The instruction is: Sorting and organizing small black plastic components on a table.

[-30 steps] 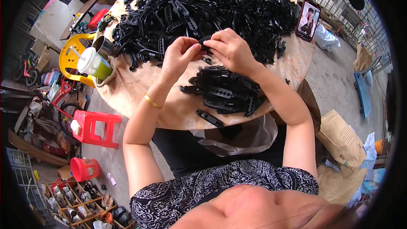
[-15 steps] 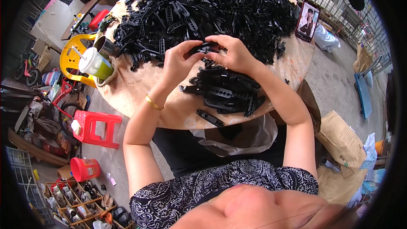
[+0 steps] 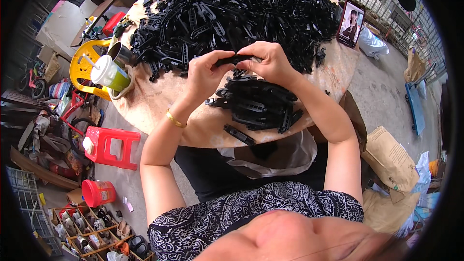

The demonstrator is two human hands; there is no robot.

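Note:
Between my two hands is a black plastic part (image 3: 237,59), long and narrow, held level over the table. My left hand (image 3: 205,71) pinches its left end between thumb and fingers. At the other end, my right hand (image 3: 268,63) grips it the same way; the fingers hide much of its shape. Just below my hands lies a small stack of long black plastic pieces (image 3: 258,101), with a single black piece (image 3: 239,134) apart from it near the table edge. Beyond my hands rises a large heap of loose black plastic parts (image 3: 241,9).
A cloth-covered round table (image 3: 140,104) carries everything. A phone (image 3: 350,23) stands at its right edge; a lidded drink cup (image 3: 110,73) is at the left. Nearby are a yellow chair (image 3: 79,67), a red stool (image 3: 113,147), a red bucket (image 3: 98,193) and paper sacks (image 3: 389,159).
The held black part has turned to lie flatter and straighter between my fingers. My hands have shifted very slightly; the stack and the heap look the same.

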